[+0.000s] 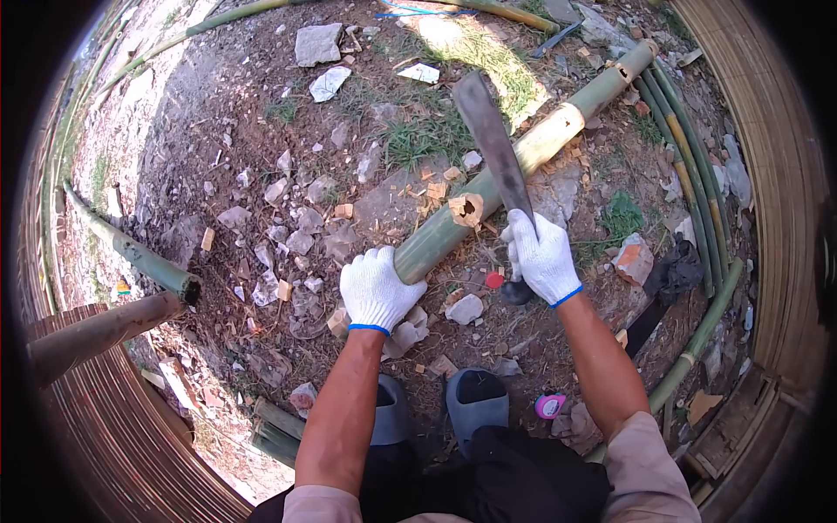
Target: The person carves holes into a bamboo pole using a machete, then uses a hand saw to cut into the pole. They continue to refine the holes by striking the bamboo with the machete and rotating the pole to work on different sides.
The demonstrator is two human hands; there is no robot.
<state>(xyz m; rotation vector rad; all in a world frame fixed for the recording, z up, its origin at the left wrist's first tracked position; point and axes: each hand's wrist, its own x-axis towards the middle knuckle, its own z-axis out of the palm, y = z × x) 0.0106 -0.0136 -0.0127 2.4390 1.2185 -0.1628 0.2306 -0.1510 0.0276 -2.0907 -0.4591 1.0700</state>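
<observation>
A thick green bamboo pole point(433, 241) slants across the ground from near my feet to the upper right. Holes are chopped at its joints, with pale splintered wood around them. My left hand point(378, 288), in a white glove with a blue cuff, is wrapped over the pole's near end. In my gloved right hand point(545, 259) is a machete point(494, 139), gripped by its dark handle. The broad blade points up and away and overlaps the pole in this view, just right of the nearest hole. Wood chips point(433, 189) lie scattered beside the pole.
Stones point(318, 44) and rubble cover the dirt. Thin bamboo poles point(697, 174) lie along the right, and another bamboo piece point(139, 253) is at the left. A pink tape measure point(549, 405) sits by my right shoe point(478, 405). A red cap point(494, 280) lies below the pole.
</observation>
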